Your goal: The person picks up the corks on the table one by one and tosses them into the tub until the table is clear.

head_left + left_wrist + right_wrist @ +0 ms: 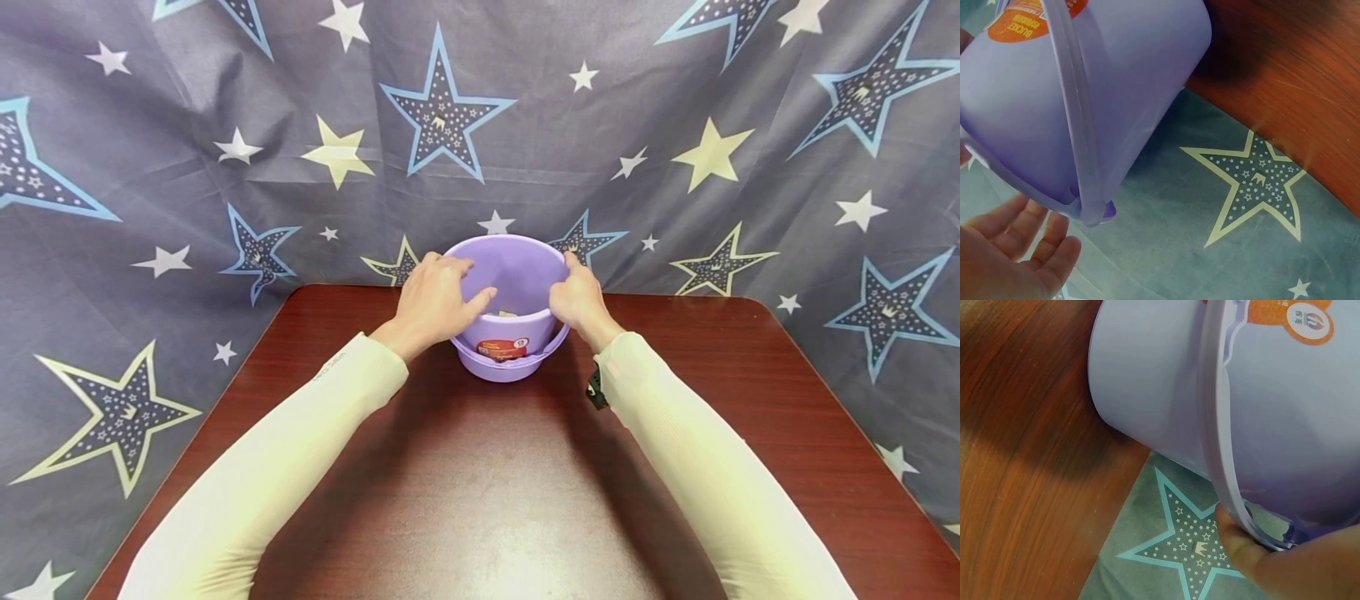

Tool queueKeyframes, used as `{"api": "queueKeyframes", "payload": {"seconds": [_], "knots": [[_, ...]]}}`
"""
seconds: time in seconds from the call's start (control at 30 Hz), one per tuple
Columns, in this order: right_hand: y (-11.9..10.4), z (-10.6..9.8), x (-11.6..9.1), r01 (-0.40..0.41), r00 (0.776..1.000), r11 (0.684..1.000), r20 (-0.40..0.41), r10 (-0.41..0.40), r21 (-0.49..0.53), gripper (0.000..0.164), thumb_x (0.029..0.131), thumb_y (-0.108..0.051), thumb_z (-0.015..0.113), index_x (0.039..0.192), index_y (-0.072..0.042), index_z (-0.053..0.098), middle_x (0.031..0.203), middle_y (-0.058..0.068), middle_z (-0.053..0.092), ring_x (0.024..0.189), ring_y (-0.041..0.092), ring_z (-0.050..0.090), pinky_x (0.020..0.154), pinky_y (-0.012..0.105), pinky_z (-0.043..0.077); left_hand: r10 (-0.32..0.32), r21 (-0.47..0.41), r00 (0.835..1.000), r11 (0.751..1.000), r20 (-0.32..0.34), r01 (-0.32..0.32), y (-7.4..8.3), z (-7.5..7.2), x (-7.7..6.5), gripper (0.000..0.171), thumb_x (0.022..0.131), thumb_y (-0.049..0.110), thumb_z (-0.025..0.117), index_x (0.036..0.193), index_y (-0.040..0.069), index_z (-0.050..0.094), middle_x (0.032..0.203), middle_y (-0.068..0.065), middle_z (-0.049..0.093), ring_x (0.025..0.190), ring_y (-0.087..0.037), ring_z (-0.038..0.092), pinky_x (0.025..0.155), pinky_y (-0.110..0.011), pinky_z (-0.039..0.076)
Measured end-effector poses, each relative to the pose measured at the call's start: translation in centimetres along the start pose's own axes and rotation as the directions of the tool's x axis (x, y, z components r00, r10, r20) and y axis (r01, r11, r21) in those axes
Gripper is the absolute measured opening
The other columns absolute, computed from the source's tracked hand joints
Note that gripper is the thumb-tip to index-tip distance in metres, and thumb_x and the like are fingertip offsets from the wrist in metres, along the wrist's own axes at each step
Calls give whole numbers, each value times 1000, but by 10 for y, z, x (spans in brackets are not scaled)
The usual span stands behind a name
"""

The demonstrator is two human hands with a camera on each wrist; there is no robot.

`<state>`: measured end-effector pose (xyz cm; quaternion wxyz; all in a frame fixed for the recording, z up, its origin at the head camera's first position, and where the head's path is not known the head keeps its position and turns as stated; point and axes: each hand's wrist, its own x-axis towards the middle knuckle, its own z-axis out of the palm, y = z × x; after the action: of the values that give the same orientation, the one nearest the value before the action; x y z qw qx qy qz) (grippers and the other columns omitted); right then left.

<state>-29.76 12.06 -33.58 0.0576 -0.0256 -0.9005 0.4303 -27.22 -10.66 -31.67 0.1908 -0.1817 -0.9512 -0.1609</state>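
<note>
A lilac plastic bucket point(495, 275) stands at the far middle of the table, an orange-red label on its front. Its handle point(1072, 94) hangs down across the front. My left hand point(442, 300) is at the bucket's left rim, thumb and fingers spread apart; in the left wrist view its loosely bent fingers point(1054, 250) lie beside the rim near the handle joint. On the opposite side my right hand point(581, 300) grips the rim by the other handle joint, with a finger against the handle in the right wrist view. Something small and pale point(507, 314) shows inside the bucket, too little to identify.
The dark red-brown wooden table point(495, 475) reaches back to a grey cloth point(360, 192) printed with stars, which hangs close behind the bucket and along both sides. A dark strap point(596, 389) is on the right wrist.
</note>
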Motion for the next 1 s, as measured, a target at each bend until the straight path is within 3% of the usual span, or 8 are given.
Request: {"api": "queueKeyframes", "payload": {"seconds": [0.23, 0.57, 0.8, 1.0], "knots": [[-1, -1, 2, -3, 1000, 1000, 5, 3, 7, 75, 92, -4, 41, 165, -11, 22, 165, 13, 32, 150, 28, 32, 122, 41, 26, 29, 11, 999, 1000, -29, -29, -4, -2, -5, 63, 92, 51, 67, 136, 7, 63, 134, -13, 64, 124, -32, 52, 107, -46, 40], [1, -3, 2, -7, 1000, 1000, 22, 8, -11, 75, 94, -8, 42, 165, -14, 19, 167, 11, 28, 151, 28, 29, 122, 42, 25, 66, 15, 994, 998, -86, -65, -15, -3, -11, 64, 92, 51, 65, 135, 4, 62, 131, -15, 62, 123, -35, 53, 107, -49, 41], [5, -9, 0, 31, 999, 999, 36, -31, 16, 70, 105, -33, 46, 166, -16, 16, 170, 8, 21, 155, 28, 20, 124, 43, 17, 94, 8, 988, 996, -118, -94, -24, -5, -16, 70, 91, 56, 63, 135, 2, 59, 129, -15, 60, 123, -35, 52, 109, -48, 37], [13, -22, -2, 83, 996, 996, 12, -83, 33, 68, 108, -52, 29, 165, -17, 21, 169, 7, 24, 155, 28, 19, 125, 45, 15, 63, 4, 993, 998, -99, -63, -35, -9, -22, 77, 92, 59, 60, 141, -1, 54, 138, -18, 56, 133, -37, 47, 116, -49, 31]]}}
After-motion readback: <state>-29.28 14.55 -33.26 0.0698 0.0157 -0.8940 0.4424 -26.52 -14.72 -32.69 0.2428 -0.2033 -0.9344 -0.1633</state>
